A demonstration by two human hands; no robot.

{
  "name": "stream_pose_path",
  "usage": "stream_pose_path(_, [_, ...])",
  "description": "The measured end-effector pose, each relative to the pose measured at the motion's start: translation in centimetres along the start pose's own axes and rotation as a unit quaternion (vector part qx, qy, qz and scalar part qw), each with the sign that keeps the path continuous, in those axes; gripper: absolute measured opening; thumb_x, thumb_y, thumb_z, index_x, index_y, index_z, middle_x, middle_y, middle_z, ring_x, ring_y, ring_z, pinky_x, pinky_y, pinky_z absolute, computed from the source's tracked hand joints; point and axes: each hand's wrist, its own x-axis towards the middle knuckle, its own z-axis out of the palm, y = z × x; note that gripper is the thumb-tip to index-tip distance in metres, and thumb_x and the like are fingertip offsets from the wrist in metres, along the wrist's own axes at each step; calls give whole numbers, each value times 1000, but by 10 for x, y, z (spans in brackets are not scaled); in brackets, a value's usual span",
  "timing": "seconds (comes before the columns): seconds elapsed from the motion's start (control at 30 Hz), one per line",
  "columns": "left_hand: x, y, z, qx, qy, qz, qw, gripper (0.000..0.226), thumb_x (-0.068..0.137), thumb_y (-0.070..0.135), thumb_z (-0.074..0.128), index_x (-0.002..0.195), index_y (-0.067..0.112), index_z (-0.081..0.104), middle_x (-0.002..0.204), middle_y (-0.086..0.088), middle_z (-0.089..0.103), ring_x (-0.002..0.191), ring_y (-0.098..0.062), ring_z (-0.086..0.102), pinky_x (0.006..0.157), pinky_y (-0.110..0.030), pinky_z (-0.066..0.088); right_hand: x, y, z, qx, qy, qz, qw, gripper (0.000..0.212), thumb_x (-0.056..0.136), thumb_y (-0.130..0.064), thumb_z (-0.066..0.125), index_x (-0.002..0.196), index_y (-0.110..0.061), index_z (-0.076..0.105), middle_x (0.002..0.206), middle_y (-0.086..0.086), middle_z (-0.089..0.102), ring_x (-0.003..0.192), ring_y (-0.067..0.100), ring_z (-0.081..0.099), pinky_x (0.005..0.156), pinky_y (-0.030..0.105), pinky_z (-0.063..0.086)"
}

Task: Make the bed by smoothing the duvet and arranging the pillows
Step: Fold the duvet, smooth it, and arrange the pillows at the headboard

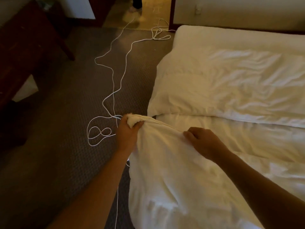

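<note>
The person shows only two bare forearms reaching in from the bottom edge, with no sleeves, watch, rings or gloves to be seen on either the left hand (127,134) or the right hand (204,142), and the fingernails look short and unpainted

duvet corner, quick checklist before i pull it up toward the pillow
1. Left hand grip on the duvet corner: ok, fingers bunched round it.
2. Right hand grip on the top edge: ok, fabric pinched.
3. Pillow at the head of the bed: ok, lying flat, though creased.
4. Duvet surface smooth: not ok, wrinkled.
5. Floor by the bed free of snags: not ok, white cord loops across the carpet close to the left hand.
6. Far side of the duvet straight: cannot tell, out of frame.
</note>
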Motion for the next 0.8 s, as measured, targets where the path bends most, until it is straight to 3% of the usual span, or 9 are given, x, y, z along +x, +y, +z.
stream_pose_path(0.07, [39,-30,19,-6,-27,-44,999,55,86,22,75,134,7,52,129,-7,59,118,-21,53,88,-16,32,30,21,11,-14,-31,53,998,37,101,-46,43,77,-22,58,78,-1,61,80,23,60,71,37,46])
stream_pose_path(0.13, [71,-58,38,-16,-48,-74,996,57,84,21,77,134,5,52,131,-12,59,115,-19,53,86,-18,34,56,28,18,-14,-33,85,996,35,102,-44,44,77,-23,57,77,0,61,77,24,61,67,37,46])
stream_pose_path(0.27, [120,-94,79,-35,-92,-111,989,54,85,30,76,129,7,54,122,-11,62,112,-25,58,88,-29,42,107,15,8,-56,149,37,987,29,100,-41,49,81,-22,60,77,9,67,78,36,64,66,42,49])
stream_pose_path(0.33, [136,-105,98,-51,-106,-136,984,59,86,32,74,134,7,50,128,-11,60,115,-27,57,89,-28,40,132,5,1,-91,185,23,978,27,98,-41,53,89,-20,67,83,13,70,81,38,65,67,42,50])
stream_pose_path(0.47, [146,-130,127,-18,-142,-197,970,62,88,40,70,135,6,47,131,-17,58,118,-34,56,89,-35,43,167,7,10,-136,171,32,975,28,97,-41,54,92,-17,69,89,13,70,86,37,64,68,40,46])
stream_pose_path(0.6, [145,-139,148,-25,-179,-244,953,54,96,34,61,139,7,42,133,-20,55,119,-37,54,92,-40,44,180,21,25,-149,150,56,976,27,97,-40,53,94,-17,66,96,12,67,90,37,63,70,40,44])
stream_pose_path(0.8, [160,-130,158,-40,-158,-214,963,42,101,29,53,135,7,41,131,-20,55,118,-37,54,88,-35,41,186,28,15,-147,233,12,961,27,100,-37,48,92,-16,62,81,4,55,84,37,59,71,39,35])
